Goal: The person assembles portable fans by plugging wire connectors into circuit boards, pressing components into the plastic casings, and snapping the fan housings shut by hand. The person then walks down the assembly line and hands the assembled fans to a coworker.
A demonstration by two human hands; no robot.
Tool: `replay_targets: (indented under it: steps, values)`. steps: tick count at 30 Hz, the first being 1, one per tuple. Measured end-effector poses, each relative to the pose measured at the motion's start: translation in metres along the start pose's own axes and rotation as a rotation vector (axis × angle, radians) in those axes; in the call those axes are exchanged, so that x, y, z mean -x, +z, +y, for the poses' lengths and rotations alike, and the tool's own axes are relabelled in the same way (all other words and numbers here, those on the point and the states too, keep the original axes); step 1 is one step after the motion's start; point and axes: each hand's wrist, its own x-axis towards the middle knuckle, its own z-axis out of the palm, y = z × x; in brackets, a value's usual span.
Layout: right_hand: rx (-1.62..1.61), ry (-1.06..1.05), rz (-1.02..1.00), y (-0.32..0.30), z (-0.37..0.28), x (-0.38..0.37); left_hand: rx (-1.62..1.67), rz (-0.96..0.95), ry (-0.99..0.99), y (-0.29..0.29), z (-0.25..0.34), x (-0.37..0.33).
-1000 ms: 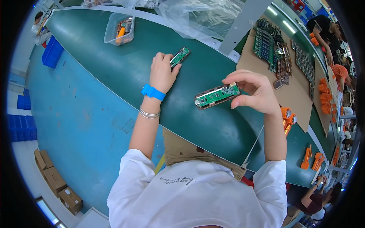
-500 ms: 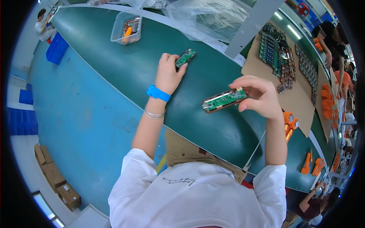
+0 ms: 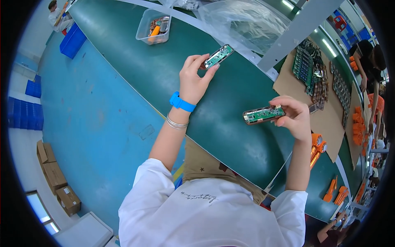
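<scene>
My left hand [image 3: 196, 76] is closed on the near end of a narrow green circuit board in a dark casing [image 3: 219, 57], which slants up to the right above the table. Thumb and fingers of my right hand [image 3: 295, 115] pinch the right end of a second such circuit board in a casing [image 3: 263, 114]. This one lies nearly level, its green face and small parts turned up toward me. The two boards are apart, the right one nearer my body. A blue band and thin metal bangles circle my left wrist.
A clear plastic box [image 3: 142, 32] holding small parts and an orange piece stands on the green table [image 3: 218, 144]. Stacked circuit boards [image 3: 304, 68] rest on cardboard [image 3: 294, 84] at right. Orange handheld casings [image 3: 316, 150] lie beside my right forearm. A metal post [image 3: 298, 33] rises at the back.
My left hand has raised its board and turned it more face up. My right hand's board sits farther right in view and is closer to level. The whole view has shifted somewhat.
</scene>
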Motion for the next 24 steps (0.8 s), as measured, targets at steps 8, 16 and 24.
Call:
replay_targets:
  steps: [8, 16, 24]
  values:
    - [-0.029, -0.005, 0.024, -0.003, 0.010, 0.004, 0.035, 0.051, 0.010, 0.000, 0.000, 0.000]
    - [-0.028, 0.004, 0.049, -0.002, 0.010, 0.006, 0.017, 0.045, 0.044, -0.002, 0.002, 0.000]
    - [-0.048, 0.011, 0.062, -0.001, 0.014, 0.010, 0.004, 0.029, 0.082, -0.005, 0.006, 0.000]
